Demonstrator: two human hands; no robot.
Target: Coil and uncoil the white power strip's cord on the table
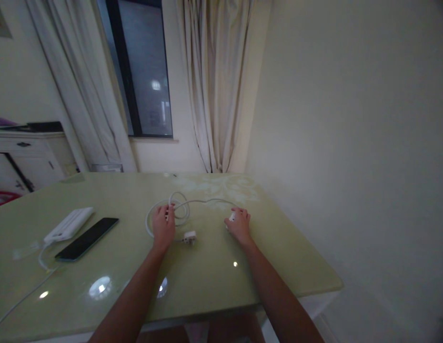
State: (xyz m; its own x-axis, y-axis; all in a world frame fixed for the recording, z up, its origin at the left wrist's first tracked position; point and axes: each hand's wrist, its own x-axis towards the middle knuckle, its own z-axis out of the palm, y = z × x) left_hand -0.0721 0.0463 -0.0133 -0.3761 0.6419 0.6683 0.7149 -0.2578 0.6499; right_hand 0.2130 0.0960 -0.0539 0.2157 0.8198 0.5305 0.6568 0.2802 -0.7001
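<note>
A white cable (193, 202) lies looped on the pale green glass table (214, 281). My left hand (163, 226) rests on the coiled part of the cable, fingers curled over it. Just right of that hand lies a small white plug (189, 237) on the tabletop. My right hand (238, 226) is closed round a small white piece (232, 216) at the cable's other end.
A white power strip (69, 224) and a black phone (87, 238) lie at the table's left, with a white cord (25, 295) trailing toward the front edge. A wall stands close on the right; a window, curtains and a white cabinet (25, 152) are behind.
</note>
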